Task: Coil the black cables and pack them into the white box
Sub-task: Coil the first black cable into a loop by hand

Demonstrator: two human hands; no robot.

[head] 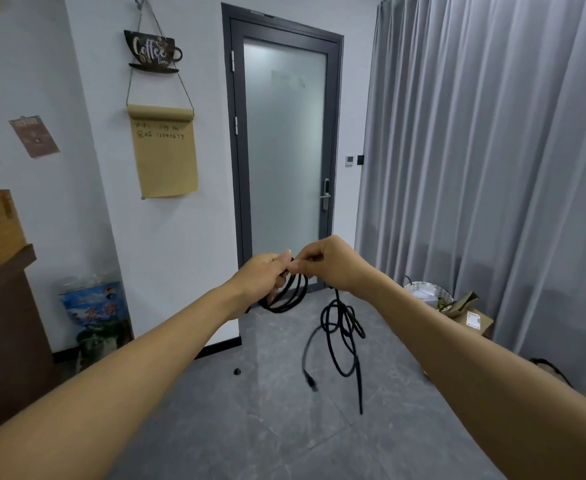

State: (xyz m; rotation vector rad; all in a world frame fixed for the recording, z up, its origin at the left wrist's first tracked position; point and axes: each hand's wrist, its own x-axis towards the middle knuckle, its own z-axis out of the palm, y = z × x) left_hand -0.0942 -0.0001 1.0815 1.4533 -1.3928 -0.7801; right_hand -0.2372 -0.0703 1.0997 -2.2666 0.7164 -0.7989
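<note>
- Grey curtain (492, 150) fills the 3 o'clock side, frosted glass door (284, 147) stands at 12.
- Both arms stretched out, hands meeting mid-frame in front of the door.
- Black cable (340, 327): its tangled tail dangles above the grey floor (250, 427) at 5 o'clock.
- Left hand (265, 277) grips the finished loops.
- Right hand (329, 263) pinches the cable just beside it.

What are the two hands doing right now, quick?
Left hand: gripping the coiled loops of the black cable.
Right hand: pinching the same cable, with the uncoiled rest hanging below it.
</note>
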